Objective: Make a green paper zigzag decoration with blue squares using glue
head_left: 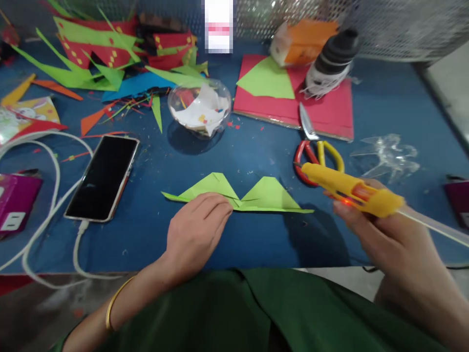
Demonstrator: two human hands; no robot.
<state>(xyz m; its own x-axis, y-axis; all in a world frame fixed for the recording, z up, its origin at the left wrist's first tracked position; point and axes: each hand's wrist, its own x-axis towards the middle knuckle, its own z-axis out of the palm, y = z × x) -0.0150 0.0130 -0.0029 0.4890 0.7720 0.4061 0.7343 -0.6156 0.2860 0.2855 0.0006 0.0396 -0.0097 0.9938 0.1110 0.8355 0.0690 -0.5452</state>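
A folded light-green paper strip with two raised peaks lies on the blue table, near its front edge. My left hand presses down on the strip's left half, its fingers held together on the paper. Over the table at the right, my right hand is wrapped round a yellow glue gun. The gun's nozzle points left, a small red light glows on it, and a clear glue stick sticks out of its back. Scissors with red and yellow handles lie just beyond the nozzle.
A phone on a white cable lies left. Behind the strip stands a clear bowl of paper scraps. Red sheets bear a thread-wrapped bottle. Red and green paper pieces fill the back left. Clear plastic lies right.
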